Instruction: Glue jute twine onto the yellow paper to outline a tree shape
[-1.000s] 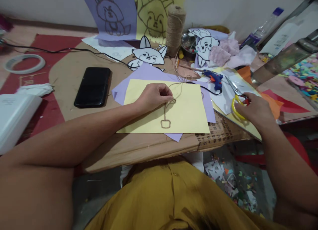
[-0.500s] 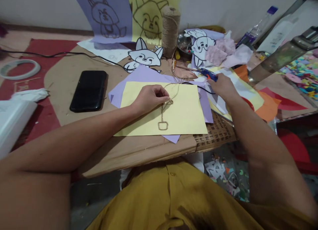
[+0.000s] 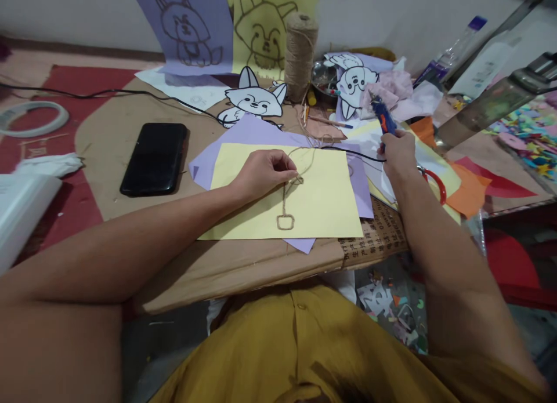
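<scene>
Thumb and fingertips of my left hand (image 3: 267, 172) pinch the thin brown twine (image 3: 310, 163) over a yellow sheet (image 3: 326, 200). Below the fingers the twine runs down the sheet to a small rounded rectangle of twine (image 3: 285, 222). My right hand (image 3: 398, 151) is wrapped round a blue glue gun (image 3: 383, 114) with a black cord, held up at the right beside the crumpled pink tissue. Purple paper (image 3: 252, 130) lies under the yellow sheet. Behind them stands the twine spool (image 3: 300, 58), near a cut-out white fox (image 3: 256, 98).
A black phone (image 3: 154, 159) and a tape roll (image 3: 32, 119) lie at the left. Red-handled scissors (image 3: 437, 182) rest on papers at the right, near a tilted bottle (image 3: 487, 104). Fox drawings (image 3: 185, 32) lean against the wall.
My right hand has moved right with the glue gun, which has turned from pointing left to pointing up and away. The red scissor handle shows more. My left hand has stayed in place.
</scene>
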Demonstrator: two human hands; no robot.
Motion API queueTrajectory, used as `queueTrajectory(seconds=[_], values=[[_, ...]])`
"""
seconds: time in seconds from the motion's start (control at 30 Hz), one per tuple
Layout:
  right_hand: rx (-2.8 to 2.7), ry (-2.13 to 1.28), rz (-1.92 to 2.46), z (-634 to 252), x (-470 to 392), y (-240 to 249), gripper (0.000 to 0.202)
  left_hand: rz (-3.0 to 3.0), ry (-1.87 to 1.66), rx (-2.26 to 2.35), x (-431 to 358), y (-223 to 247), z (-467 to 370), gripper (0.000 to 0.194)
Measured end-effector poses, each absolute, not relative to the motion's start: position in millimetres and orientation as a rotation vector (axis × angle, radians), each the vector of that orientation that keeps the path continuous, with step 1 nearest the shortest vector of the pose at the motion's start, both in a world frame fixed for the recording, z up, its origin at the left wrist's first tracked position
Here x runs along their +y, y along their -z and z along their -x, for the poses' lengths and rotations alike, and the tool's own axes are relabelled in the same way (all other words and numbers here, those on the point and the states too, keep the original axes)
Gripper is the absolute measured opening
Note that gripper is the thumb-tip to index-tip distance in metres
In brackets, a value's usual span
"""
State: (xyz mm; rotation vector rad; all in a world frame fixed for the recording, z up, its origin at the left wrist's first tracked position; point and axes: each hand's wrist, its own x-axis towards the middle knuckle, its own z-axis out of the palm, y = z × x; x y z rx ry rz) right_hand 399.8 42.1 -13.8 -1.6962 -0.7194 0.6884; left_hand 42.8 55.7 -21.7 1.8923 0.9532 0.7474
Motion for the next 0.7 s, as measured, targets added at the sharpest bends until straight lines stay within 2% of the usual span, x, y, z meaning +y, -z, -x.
queueTrajectory(seconds=[0.07,0.17,0.37,0.43,0.57,0.7], values=[[-0.628,-0.644,1.666,-388,40,11,0.029,-1.890,-0.744,0.953,55,22,-43,0.019],[-0.613,-0.791,1.637,-376,38,2,0.030,-1.895,-0.741,0.958,55,22,-43,0.019],[-0.683,-1.122,1.360,-381,44,-32,0.012,-1.878,-0.738,0.943,55,22,-43,0.018],[-0.729,-1.177,1.269,-380,45,-38,0.013,-1.868,-0.739,0.944,55,22,-43,0.018],[-0.985,-0.917,1.261,-371,43,-37,0.026,-1.868,-0.731,0.949,55,21,-43,0.018],[-1.195,-0.555,1.283,-361,40,-33,0.029,-1.873,-0.734,0.956,55,21,-43,0.021]])
